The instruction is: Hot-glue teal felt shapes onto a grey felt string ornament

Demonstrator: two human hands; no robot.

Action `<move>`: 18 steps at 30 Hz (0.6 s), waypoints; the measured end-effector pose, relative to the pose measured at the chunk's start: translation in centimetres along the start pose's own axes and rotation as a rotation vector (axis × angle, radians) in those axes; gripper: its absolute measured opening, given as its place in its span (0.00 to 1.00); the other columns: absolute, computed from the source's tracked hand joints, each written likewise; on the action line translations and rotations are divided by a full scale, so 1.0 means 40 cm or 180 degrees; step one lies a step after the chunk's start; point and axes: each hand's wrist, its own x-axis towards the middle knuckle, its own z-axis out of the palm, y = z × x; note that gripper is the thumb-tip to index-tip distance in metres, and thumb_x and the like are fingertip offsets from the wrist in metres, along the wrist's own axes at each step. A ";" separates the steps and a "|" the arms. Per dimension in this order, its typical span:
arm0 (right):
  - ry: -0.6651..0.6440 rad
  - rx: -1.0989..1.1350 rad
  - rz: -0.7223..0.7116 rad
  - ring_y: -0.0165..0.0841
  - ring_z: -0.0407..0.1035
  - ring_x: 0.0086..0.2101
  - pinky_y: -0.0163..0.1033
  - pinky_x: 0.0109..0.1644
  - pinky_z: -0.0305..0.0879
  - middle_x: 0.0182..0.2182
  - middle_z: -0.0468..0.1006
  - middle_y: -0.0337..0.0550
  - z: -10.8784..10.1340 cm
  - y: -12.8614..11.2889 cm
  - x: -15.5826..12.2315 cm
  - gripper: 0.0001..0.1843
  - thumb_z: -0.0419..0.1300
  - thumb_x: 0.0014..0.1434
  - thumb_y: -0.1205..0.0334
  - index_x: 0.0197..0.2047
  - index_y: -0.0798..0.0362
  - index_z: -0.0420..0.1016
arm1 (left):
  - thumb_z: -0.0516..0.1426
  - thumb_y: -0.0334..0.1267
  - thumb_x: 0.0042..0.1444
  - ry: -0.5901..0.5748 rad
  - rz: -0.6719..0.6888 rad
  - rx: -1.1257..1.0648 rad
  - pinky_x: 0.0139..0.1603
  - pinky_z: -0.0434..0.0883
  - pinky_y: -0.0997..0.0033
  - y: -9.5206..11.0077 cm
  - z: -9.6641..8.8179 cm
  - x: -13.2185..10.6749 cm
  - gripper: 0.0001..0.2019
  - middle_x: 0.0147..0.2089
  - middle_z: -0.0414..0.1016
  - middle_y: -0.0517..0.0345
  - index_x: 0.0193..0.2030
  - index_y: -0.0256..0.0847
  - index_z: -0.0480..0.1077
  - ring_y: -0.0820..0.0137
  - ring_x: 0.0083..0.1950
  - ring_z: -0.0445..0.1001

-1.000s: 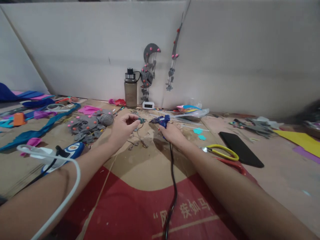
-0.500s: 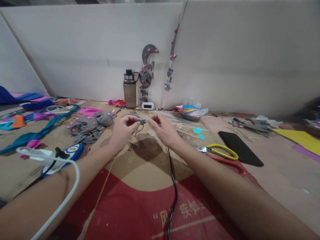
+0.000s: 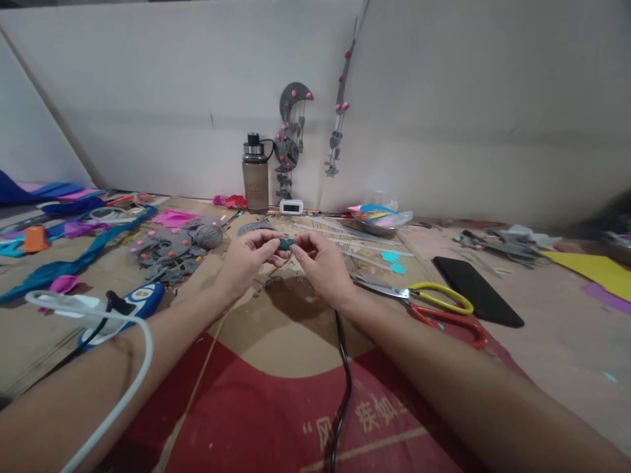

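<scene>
A small dark teal piece point(image 3: 284, 244), perhaps felt, is pinched between both hands above the cardboard. My left hand point(image 3: 250, 263) grips its left end between thumb and fingers. My right hand point(image 3: 323, 266) has thumb and fingertips closed on its right end. What else the fingers may hold is hidden. Beneath the hands lies a thin tangled cord point(image 3: 269, 284). Beyond them, a grey felt piece point(image 3: 255, 226) rests on the table. Scissors point(image 3: 419, 301) with one yellow and one red handle lie by my right forearm.
Grey felt shapes with pink dots point(image 3: 165, 249) lie left, near a blue-and-white device point(image 3: 142, 302). A bottle point(image 3: 255, 177) and small white clock point(image 3: 290, 207) stand by the wall. A black phone point(image 3: 477, 292) lies right. A black cable point(image 3: 345, 374) crosses the red-printed cardboard point(image 3: 256, 414).
My right hand has moved left and closed onto the teal piece, so the two hands now meet. The thin strand hanging from the piece shows less. More of the scissors shows.
</scene>
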 end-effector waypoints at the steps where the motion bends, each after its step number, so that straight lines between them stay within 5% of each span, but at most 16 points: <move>1: 0.0001 -0.0027 -0.0033 0.28 0.66 0.30 0.35 0.35 0.61 0.31 0.74 0.39 0.001 -0.001 -0.001 0.08 0.55 0.58 0.58 0.35 0.53 0.70 | 0.62 0.42 0.47 -0.0002 -0.0012 0.0002 0.31 0.73 0.72 0.001 -0.001 0.000 0.14 0.31 0.76 0.53 0.37 0.34 0.73 0.72 0.30 0.75; 12: -0.0029 0.0099 0.0090 0.28 0.67 0.31 0.36 0.35 0.63 0.33 0.72 0.39 0.005 -0.013 -0.008 0.09 0.56 0.57 0.56 0.38 0.52 0.67 | 0.62 0.44 0.48 0.0089 -0.0039 0.0093 0.30 0.72 0.74 -0.003 -0.005 0.003 0.13 0.29 0.75 0.55 0.33 0.34 0.73 0.74 0.27 0.73; 18: 0.0066 0.0923 0.0862 0.29 0.69 0.31 0.38 0.36 0.67 0.32 0.71 0.36 0.032 0.007 -0.005 0.26 0.65 0.47 0.51 0.43 0.50 0.57 | 0.61 0.45 0.49 0.0242 0.0165 0.0546 0.30 0.72 0.73 0.006 0.002 0.000 0.13 0.30 0.77 0.54 0.34 0.36 0.75 0.73 0.26 0.72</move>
